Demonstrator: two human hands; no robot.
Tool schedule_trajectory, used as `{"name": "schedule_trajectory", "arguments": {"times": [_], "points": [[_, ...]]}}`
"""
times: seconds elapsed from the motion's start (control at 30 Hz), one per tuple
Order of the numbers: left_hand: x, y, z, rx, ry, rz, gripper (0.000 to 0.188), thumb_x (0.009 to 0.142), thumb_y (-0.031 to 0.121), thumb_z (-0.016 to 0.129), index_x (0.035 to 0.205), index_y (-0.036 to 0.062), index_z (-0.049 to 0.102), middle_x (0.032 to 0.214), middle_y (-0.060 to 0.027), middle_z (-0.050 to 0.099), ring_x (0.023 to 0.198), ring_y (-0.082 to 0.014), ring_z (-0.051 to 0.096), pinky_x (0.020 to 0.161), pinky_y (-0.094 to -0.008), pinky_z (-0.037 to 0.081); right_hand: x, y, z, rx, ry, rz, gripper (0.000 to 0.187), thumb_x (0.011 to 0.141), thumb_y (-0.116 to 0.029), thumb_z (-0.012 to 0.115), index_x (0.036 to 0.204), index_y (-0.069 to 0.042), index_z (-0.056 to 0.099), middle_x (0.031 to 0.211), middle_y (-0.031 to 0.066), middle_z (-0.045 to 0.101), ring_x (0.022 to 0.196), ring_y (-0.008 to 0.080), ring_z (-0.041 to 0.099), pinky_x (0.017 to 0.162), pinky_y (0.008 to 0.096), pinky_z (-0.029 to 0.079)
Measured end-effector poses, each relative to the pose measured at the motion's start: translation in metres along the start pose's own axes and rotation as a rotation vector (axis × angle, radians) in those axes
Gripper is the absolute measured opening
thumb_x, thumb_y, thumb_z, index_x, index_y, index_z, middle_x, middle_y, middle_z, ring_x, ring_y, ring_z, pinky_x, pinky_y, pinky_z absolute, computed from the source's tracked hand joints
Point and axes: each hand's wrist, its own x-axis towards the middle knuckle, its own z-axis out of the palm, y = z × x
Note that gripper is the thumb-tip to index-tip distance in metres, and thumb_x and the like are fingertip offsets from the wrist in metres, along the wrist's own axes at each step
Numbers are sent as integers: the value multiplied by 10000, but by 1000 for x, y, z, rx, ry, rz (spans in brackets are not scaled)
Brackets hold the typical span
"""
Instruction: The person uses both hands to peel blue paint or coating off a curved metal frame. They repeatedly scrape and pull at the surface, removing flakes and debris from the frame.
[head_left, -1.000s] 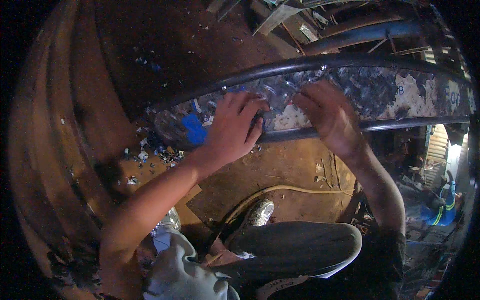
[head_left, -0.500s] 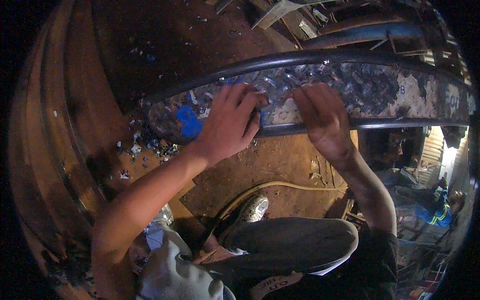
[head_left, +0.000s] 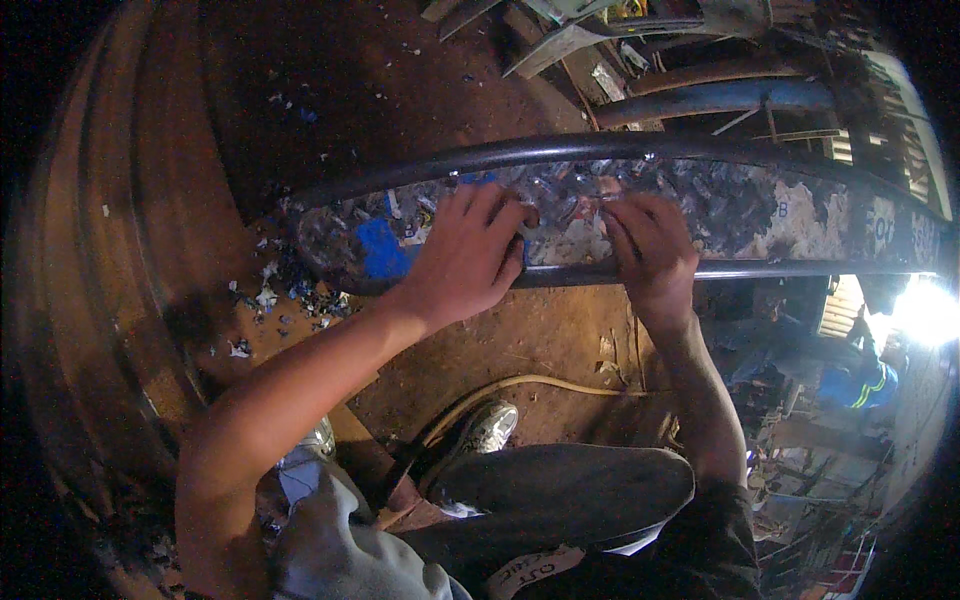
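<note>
tread-plate panel (head_left: pixel 725 210), edged by a far black rail (head_left: pixel 540 148) and a near black rail (head_left: pixel 740 269), lies straight ahead of the person, its long axis running left to right across the front of the body. both hands reach over the near side, about equally close to it. the left hand (head_left: pixel 455 245) is toward the left end, just right of a blue patch (head_left: pixel 380 250), fingers curled and thumb slightly apart; i cannot tell whether it has hold of anything. the right hand (head_left: pixel 655 245) is nearer the middle, fingers bunched and pointing toward the left; whether it pinches something is unclear. a pale patch (head_left: pixel 568 243) shows between the hands.
</note>
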Motion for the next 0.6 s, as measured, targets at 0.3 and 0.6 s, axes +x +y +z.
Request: {"name": "schedule_trajectory", "arguments": {"times": [0.3, 0.6], "points": [[0, 0, 1, 6, -57, -34, 377, 799, 148, 623, 1148, 40, 531, 1144, -207, 483, 1048, -413, 460, 910, -527, 391, 1, 2, 2, -75, -105, -126, 317, 745, -25, 707, 1059, -59, 675, 978, 92, 602, 888, 275, 589, 752, 378, 490], [-2, 1, 0, 39, -1, 33, 359, 749, 107, 647, 1092, 74, 546, 1103, -164, 495, 1022, -369, 471, 880, -481, 407, -9, 2, 6, 5, -93, -191, 506, 700, -56, 603, 1204, -9, 588, 1127, 167, 579, 1004, 376, 566, 871, 491, 486]]}}
